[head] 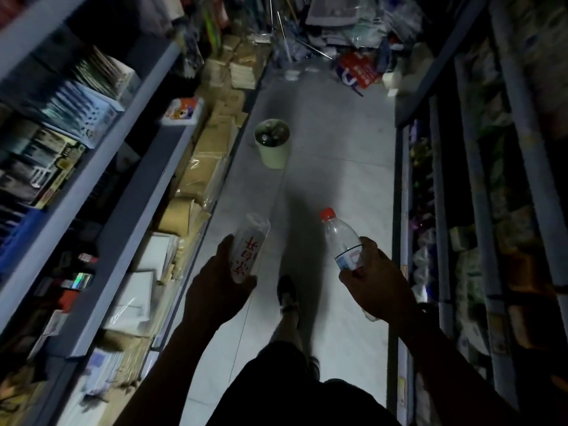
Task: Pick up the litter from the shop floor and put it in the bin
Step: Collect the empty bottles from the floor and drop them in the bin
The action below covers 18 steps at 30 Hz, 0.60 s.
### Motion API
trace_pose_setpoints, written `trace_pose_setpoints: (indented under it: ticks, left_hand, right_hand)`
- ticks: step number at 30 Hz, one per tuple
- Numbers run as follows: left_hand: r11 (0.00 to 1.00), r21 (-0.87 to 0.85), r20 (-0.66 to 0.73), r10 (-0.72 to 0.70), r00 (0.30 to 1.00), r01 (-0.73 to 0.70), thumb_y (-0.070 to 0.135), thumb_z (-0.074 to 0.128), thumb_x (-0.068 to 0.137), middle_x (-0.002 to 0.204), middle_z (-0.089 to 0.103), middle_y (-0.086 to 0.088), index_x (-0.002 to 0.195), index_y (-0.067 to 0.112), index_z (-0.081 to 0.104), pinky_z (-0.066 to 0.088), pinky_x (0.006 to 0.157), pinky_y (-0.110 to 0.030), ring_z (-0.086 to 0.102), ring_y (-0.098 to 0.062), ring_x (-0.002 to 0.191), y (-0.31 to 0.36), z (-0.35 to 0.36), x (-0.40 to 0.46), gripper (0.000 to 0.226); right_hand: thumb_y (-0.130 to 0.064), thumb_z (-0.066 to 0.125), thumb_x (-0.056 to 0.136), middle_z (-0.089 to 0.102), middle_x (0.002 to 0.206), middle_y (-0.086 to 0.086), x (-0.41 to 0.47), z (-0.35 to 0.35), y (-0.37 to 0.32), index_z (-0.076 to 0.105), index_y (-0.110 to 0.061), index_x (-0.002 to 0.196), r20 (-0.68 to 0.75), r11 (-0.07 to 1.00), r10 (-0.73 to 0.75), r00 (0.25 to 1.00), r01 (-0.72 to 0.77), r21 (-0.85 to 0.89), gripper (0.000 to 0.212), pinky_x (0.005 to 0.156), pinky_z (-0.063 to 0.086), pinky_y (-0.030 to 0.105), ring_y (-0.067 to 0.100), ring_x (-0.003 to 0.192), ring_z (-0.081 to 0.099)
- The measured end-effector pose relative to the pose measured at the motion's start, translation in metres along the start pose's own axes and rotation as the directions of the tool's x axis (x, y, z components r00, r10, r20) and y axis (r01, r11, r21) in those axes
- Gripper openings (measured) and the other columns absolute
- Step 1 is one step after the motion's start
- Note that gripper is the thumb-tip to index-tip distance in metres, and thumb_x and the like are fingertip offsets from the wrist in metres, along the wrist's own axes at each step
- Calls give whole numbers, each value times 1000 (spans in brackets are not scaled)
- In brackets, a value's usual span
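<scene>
My left hand (219,282) grips a clear plastic cup with red characters (250,245), held low over the aisle floor. My right hand (373,276) holds a clear plastic bottle with a red cap (341,238) by its lower half, the cap pointing up and away. A pale green bin (273,152) stands on the floor further down the aisle, by the left shelf, with litter inside it. Both hands are well short of the bin.
Shelves with packed goods line both sides of the narrow aisle (338,167). Paper stacks (203,167) sit along the left shelf's foot. A red and white bag (358,72), a small white cup (291,74) and piled goods lie at the far end. My foot (287,295) steps forward.
</scene>
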State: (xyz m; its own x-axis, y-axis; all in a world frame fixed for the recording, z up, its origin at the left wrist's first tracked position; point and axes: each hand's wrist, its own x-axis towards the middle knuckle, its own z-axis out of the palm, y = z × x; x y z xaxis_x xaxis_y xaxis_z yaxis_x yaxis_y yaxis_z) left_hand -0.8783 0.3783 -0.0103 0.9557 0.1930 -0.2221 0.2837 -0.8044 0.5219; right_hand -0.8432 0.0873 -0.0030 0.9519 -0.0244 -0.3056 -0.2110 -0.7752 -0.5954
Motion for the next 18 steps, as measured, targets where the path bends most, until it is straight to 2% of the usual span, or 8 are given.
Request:
trace_pose_setpoints:
  ticks: [3,6,10,14,18]
  left_hand:
    - [1000,-13,-20,18,1000,-19,41,80,82,133,61,-1,156,30,20,49,72,-23,67,-25,111,7,-4,53,96]
    - [999,-24,-17,20,1000,-21,43,79,81,132,61,-3,156,30,19,55,77,-34,67,-27,110,21,-11,109,97]
    - [997,-52,14,49,999,-48,47,79,79,130,61,-2,156,35,18,59,82,-38,66,-26,110,43,-22,180,99]
    - [992,-35,47,119,992,-117,48,78,79,131,61,-3,157,37,15,59,83,-40,65,-26,111,67,-27,247,101]
    - [988,-29,84,153,985,-151,46,79,79,131,61,-2,156,37,16,58,85,-42,64,-27,114,96,-27,300,100]
  right_hand:
    - [-61,52,64,63,109,0,49,-7,-17,39,-25,134,-6,1000,-3,1000,3,-17,80,79,56,45,24,91,63]
    - [-57,58,68,61,114,-2,94,-17,-32,38,-27,134,-7,999,27,1000,-28,-37,76,81,55,42,26,97,63]
    - [-43,68,78,56,120,-2,144,-34,-50,35,-27,140,-54,995,76,996,-79,-63,72,83,51,38,25,103,60]
    - [-38,71,78,60,112,0,190,-47,-54,37,-23,136,-108,996,80,991,-82,-21,69,77,52,39,21,92,60]
    - [-40,70,78,63,109,1,221,-61,-47,38,-25,134,-105,983,182,978,-183,2,66,71,51,36,20,87,62]
